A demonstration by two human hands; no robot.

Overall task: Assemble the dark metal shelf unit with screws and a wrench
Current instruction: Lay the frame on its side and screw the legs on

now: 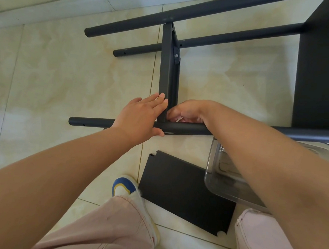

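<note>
The dark metal shelf frame lies on its side on the tiled floor. A flat crossbar (166, 70) runs from the far tube (187, 14) down to the near tube (93, 122). My left hand (141, 116) rests flat with straight fingers against the crossbar where it meets the near tube, thumb under the tube. My right hand (188, 111) is curled at the inner side of that joint, fingers pinching a small pale part that is mostly hidden. A mounted dark shelf panel (322, 77) stands at the right.
A loose dark shelf panel (178, 191) lies on the floor by my feet. A clear plastic container (230, 179) sits partly on it under my right forearm. A second tube (234, 37) lies behind. My shoe (126, 187) is beside the panel.
</note>
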